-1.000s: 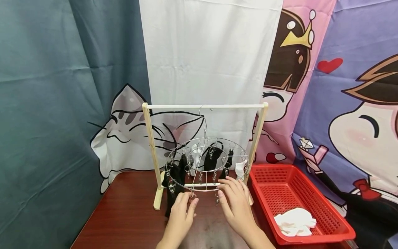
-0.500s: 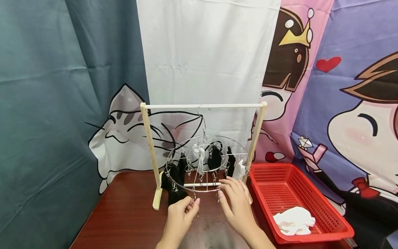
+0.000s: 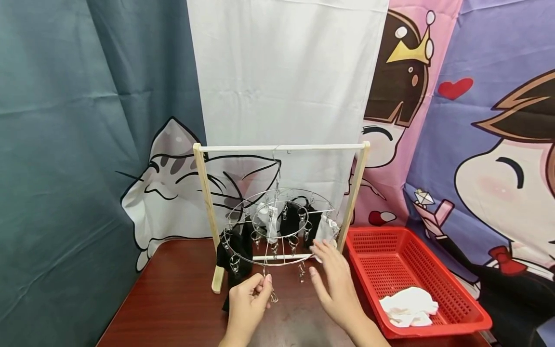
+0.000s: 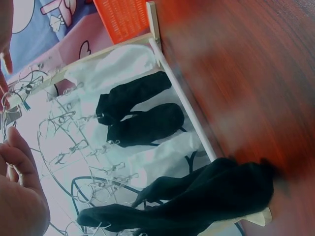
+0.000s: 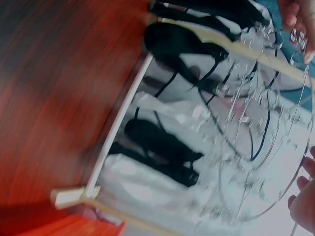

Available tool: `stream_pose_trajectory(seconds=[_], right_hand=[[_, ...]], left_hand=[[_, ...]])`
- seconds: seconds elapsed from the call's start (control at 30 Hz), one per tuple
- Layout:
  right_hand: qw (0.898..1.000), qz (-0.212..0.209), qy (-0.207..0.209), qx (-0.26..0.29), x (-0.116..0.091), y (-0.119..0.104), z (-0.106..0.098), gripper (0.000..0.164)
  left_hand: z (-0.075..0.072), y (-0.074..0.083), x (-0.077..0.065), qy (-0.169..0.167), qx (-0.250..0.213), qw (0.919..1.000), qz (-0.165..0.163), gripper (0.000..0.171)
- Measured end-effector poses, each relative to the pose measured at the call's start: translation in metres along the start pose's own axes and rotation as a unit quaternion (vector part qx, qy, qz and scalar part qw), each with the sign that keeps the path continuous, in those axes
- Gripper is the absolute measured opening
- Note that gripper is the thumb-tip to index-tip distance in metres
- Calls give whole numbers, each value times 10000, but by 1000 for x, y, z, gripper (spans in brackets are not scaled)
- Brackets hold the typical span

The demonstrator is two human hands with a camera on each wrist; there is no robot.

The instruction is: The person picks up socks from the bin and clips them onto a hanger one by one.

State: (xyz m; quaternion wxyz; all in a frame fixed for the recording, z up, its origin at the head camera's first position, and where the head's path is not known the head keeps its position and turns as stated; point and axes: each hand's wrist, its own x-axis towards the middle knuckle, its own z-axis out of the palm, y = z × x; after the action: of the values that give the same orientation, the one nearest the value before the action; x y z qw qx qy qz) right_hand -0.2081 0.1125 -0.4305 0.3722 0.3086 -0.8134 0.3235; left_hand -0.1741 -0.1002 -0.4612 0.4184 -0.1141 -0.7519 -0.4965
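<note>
A round metal clip hanger [image 3: 282, 264] hangs from a wooden-framed rack, with black and white socks clipped around it. My left hand [image 3: 248, 303] pinches a metal clip at the front of the outer ring; part of the clip [image 3: 273, 296] shows beside the thumb. In the right wrist view the left hand [image 5: 295, 17] has thumb and finger at that clip. My right hand [image 3: 338, 286] is at the ring's front right with spread, loosely bent fingers, holding nothing. Near its fingertips hangs a white sock [image 3: 324, 229]. Black socks [image 4: 211, 196] hang at the left side, others [image 4: 142, 125] further back.
The rack's white top bar [image 3: 277, 148] and wooden posts [image 3: 353, 197] frame the hanger. A red plastic basket [image 3: 368, 270] stands to the right, with crumpled white cloth [image 3: 409, 307] in it. Several bare clips [image 3: 302, 272] dangle from the rings. Printed curtains [image 3: 286, 72] close off the back.
The hanger has turned and shifted slightly left, its socks swinging. The left hand keeps to the front of the ring and now pinches a clip. The right hand has moved slightly right.
</note>
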Motion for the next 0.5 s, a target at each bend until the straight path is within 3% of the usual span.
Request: stream_pose_trajectory(seconds=[0.17,0.27,0.33,0.4,0.5], right_hand=[[9977,276,460,-419,-10,42,-20,53],[9914,741,475,-969,-24,77,-35,52],[9826,1304,13,-1323,-38,99,-47,48],[9667,1880,-761,-1561,-51,120,-58,45],[9291,2573,-2185,-1507,-67,144,-69,46]], left_hand=[[-2,-1,1,101,-115,9999,-9,40],[-3,-1,2,182,-82,9998,22,40],[-3,-2,3,229,-65,9997,67,41],[-3,-3,3,274,-36,9996,89,42],[-3,-3,3,306,-20,9995,50,43]])
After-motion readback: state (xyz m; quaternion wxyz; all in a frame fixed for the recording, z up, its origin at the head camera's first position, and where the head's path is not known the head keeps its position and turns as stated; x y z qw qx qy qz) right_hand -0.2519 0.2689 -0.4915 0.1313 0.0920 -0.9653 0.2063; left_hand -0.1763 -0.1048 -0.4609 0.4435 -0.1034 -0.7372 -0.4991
